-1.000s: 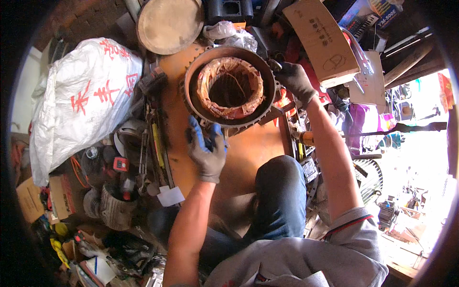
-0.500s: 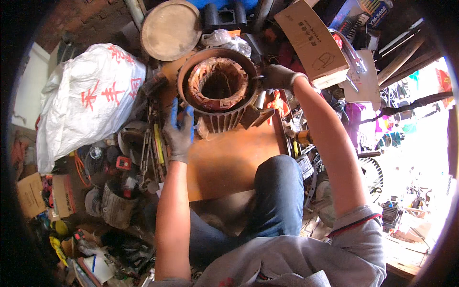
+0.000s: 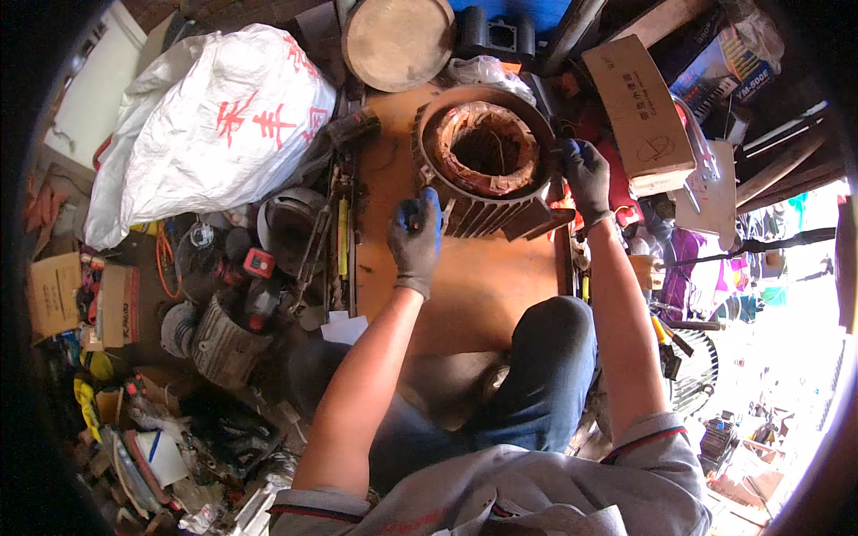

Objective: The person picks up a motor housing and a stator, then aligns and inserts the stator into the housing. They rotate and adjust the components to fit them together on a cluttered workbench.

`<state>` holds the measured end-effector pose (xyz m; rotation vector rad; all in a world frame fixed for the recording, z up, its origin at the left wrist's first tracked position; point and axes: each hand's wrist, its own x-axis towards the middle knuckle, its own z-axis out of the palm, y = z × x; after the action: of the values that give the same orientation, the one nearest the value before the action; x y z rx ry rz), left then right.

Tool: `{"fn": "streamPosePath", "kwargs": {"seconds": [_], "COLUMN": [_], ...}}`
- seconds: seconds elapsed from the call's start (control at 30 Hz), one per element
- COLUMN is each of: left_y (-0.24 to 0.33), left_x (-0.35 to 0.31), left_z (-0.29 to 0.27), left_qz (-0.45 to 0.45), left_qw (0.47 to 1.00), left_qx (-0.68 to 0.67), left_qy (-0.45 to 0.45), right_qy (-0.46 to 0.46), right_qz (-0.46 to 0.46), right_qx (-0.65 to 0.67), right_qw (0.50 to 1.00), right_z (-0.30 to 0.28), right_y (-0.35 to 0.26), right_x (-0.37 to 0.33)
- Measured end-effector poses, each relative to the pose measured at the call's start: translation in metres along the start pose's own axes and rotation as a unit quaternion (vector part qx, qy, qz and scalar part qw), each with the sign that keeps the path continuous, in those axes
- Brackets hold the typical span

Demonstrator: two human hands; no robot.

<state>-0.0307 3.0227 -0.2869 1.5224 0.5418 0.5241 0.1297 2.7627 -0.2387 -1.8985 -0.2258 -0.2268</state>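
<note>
A round finned motor housing point(image 3: 465, 214) stands with its open end up on an orange-brown board in front of me. Inside sits a ring of wrapped copper windings point(image 3: 487, 152) with a dark hollow centre. My left hand point(image 3: 416, 234), in a grey and blue work glove, has its fingers bent at a small lug on the housing's lower left edge. On the opposite side my right hand point(image 3: 587, 183), also gloved, is closed at the housing's right rim. Its fingertips are partly hidden by the hand itself.
The orange-brown board point(image 3: 429, 313) reaches toward my knees. A round tan disc point(image 3: 399, 45) lies beyond the housing. To the left are a white woven sack point(image 3: 214, 134) and several motor parts; a cardboard box point(image 3: 639, 116) stands at right. Long tools border the board's left side.
The view has swung left. My left hand has gone from spread fingers to bent ones at the lug. The housing looks turned slightly clockwise, with my right hand still at its right rim.
</note>
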Motion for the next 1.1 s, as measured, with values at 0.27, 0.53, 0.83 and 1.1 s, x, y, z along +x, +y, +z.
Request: {"fn": "streamPosePath", "kwargs": {"seconds": [0.27,0.53,0.83,1.1], "left_y": [0.021,-0.013,-0.003,-0.006], "left_x": [0.005,0.024,0.037,0.022], "left_z": [-0.007,-0.007,-0.022,-0.017], "left_qz": [-0.074,-0.006,-0.033,-0.064], "left_qw": [0.979,0.990,0.993,0.983], "left_qx": [-0.171,-0.085,-0.105,-0.172], "left_qy": [-0.076,-0.110,-0.042,-0.013], "right_qy": [-0.014,0.032,-0.003,-0.002], "right_qz": [-0.065,-0.021,-0.008,-0.040], "right_qx": [0.045,0.085,0.093,0.027], "right_qw": [0.997,0.996,0.996,0.999], "right_z": [0.010,0.016,0.022,0.016], "right_y": [0.001,0.001,-0.007,-0.008], "right_x": [-0.010,-0.021,-0.023,-0.011]}}
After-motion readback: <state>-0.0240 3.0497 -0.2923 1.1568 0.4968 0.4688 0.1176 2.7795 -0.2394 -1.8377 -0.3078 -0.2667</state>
